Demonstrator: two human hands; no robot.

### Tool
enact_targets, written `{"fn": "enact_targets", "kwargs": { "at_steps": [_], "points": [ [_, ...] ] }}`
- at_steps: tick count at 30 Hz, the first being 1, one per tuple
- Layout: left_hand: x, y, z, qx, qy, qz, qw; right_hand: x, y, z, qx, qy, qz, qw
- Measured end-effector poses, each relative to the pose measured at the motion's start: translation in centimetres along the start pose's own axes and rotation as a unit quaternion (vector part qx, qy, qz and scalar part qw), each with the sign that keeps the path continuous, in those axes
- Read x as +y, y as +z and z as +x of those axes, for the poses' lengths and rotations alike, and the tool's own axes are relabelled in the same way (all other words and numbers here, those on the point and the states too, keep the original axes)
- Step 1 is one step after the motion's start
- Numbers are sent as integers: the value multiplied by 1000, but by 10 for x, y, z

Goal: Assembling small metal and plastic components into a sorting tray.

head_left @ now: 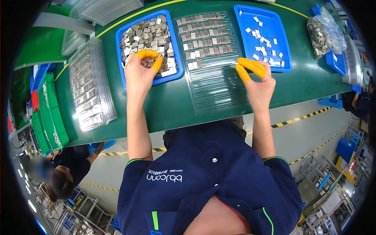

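Note:
My left hand (139, 74), with orange finger cots on thumb and forefinger, reaches into a blue tray (178, 72) heaped with small grey metal parts (145, 35). Its fingertips pinch together on one part in the heap. My right hand (256, 80), also in orange cots, hovers at the right edge of a clear plastic tray (213, 90). Its thumb and forefinger pinch a thin pale piece over the tray's slots. The tray's far rows hold metal parts (205, 33) lined up side by side; its near rows are bare.
A second blue tray (284, 47) with scattered small white pieces lies far right, next to a clear bag of metal parts (323, 33). Stacked clear filled trays (90, 84) lie left, green bins (49, 113) beyond. Another person (58, 172) sits lower left.

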State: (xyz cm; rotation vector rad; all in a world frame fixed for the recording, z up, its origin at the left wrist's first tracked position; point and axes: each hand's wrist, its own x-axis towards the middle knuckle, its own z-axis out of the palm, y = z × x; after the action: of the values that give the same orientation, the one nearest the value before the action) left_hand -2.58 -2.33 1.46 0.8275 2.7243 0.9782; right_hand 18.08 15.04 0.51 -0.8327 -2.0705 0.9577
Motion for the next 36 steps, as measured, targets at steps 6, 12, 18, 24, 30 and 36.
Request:
{"fn": "enact_targets", "kwargs": {
  "at_steps": [6, 12, 18, 24, 30, 36],
  "points": [
    [19, 18, -30, -132, -114, -596, 784, -27, 18, -13, -55, -177, 11, 983],
    [29, 34, -56, -156, -161, -727, 648, -47, 32, -18, -150, 150, 262, 941],
    [29, 32, -59, -147, -163, -689, 691, -41, 32, -19, -137, 173, 312, 924],
    [36, 28, -60, -114, -119, -608, 777, -41, 21, -15, -138, 85, 236, 958],
    [44, 23, -63, -113, -84, -527, 838, -45, 13, -10, -162, 12, 173, 971],
    [45, 23, -63, -125, -94, -529, 834, -45, 10, -8, -164, 33, 186, 968]
  ]
}}
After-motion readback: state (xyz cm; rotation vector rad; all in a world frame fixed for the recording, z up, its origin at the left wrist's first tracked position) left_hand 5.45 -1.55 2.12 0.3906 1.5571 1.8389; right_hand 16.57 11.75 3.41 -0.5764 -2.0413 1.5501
